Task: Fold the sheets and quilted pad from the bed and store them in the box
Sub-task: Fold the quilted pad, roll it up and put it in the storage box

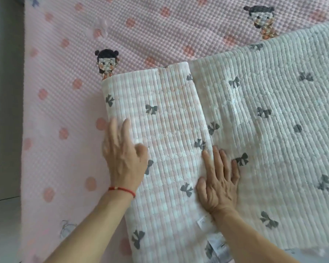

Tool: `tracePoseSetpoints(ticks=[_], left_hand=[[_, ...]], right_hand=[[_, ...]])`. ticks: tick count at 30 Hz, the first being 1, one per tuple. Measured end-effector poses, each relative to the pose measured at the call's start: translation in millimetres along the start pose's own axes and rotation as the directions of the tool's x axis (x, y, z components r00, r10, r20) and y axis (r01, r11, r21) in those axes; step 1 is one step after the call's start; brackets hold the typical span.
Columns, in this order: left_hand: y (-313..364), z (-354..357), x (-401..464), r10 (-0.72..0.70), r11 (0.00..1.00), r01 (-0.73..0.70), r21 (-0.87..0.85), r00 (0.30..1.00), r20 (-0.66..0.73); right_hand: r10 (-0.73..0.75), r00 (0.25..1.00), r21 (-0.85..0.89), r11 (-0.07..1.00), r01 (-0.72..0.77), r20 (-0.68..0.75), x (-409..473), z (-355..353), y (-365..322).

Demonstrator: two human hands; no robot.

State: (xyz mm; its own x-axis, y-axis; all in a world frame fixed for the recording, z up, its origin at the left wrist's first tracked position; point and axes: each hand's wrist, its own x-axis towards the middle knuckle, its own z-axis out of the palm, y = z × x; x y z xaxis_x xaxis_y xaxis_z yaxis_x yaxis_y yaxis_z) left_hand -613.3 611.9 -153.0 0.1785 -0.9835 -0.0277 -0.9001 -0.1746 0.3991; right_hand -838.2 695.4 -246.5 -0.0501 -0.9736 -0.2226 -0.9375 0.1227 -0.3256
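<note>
The quilted pad (254, 130), white and pale pink check with grey bows, lies on the bed. Its left part is folded over into a narrow panel (165, 118) whose free edge runs down the middle. My left hand (122, 158), with a red string at the wrist, lies flat on the panel's left folded edge, fingers straight. My right hand (218, 183) presses flat across the panel's right edge, fingers spread onto the layer beneath. A small white label (202, 223) shows near my right wrist.
Under the pad lies a pink textured sheet (65, 92) with coral dots and cartoon girl prints. The bed's left edge meets a grey wall and pale floor (2, 215). No box is in view.
</note>
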Motion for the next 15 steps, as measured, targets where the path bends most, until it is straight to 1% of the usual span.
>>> tracePoseSetpoints(ticks=[1, 2, 3, 4, 5, 6, 7, 8, 10, 11, 13, 15], left_hand=[[-10, -7, -32, -0.18, 0.98, 0.183, -0.081, 0.983, 0.045], [-15, -10, -57, -0.322, 0.925, 0.343, -0.163, 0.936, 0.143], [-15, -12, -73, -0.415, 0.851, 0.471, -0.231, 0.874, 0.251], [-12, -14, -83, -0.477, 0.757, 0.573, -0.314, 0.813, 0.334], [-13, -15, -88, -0.523, 0.654, 0.652, -0.384, 0.756, 0.395], [-18, -15, -85, -0.532, 0.554, 0.704, -0.444, 0.71, 0.462], [-24, -16, -85, -0.502, 0.496, 0.725, -0.478, 0.688, 0.524], [-30, -19, -81, -0.455, 0.465, 0.739, -0.487, 0.671, 0.585], [-37, -25, -79, -0.388, 0.484, 0.744, -0.461, 0.655, 0.648], [-36, -28, -84, -0.368, 0.509, 0.733, -0.451, 0.659, 0.656], [-29, -35, -94, -0.358, 0.58, 0.682, -0.446, 0.705, 0.613], [-15, -49, -98, -0.328, 0.671, 0.598, -0.439, 0.77, 0.548]], right_hand=[[-0.008, 1.0, 0.009, 1.0, 0.008, 0.006, -2, -1, 0], [-0.014, 1.0, 0.02, 1.0, 0.014, 0.008, -2, -2, -2], [-0.013, 1.0, 0.03, 0.999, 0.013, 0.003, -2, -3, -3], [-0.019, 1.0, 0.044, 0.999, 0.019, -0.002, -1, -3, -2], [-0.035, 0.999, 0.051, 0.998, 0.036, -0.007, -2, -4, 0], [-0.047, 0.999, 0.062, 0.997, 0.048, -0.01, -1, -6, 0], [-0.064, 0.998, 0.076, 0.995, 0.065, -0.026, -3, -7, 3], [-0.08, 0.996, 0.082, 0.993, 0.083, -0.032, -2, -8, 3], [-0.118, 0.993, 0.086, 0.989, 0.119, -0.016, 1, -9, 4], [-0.139, 0.99, 0.081, 0.987, 0.139, 0.003, 0, -10, 6], [-0.204, 0.978, 0.091, 0.976, 0.198, 0.053, -4, -14, 14], [-0.312, 0.944, 0.147, 0.944, 0.295, 0.112, -9, -21, 26]])
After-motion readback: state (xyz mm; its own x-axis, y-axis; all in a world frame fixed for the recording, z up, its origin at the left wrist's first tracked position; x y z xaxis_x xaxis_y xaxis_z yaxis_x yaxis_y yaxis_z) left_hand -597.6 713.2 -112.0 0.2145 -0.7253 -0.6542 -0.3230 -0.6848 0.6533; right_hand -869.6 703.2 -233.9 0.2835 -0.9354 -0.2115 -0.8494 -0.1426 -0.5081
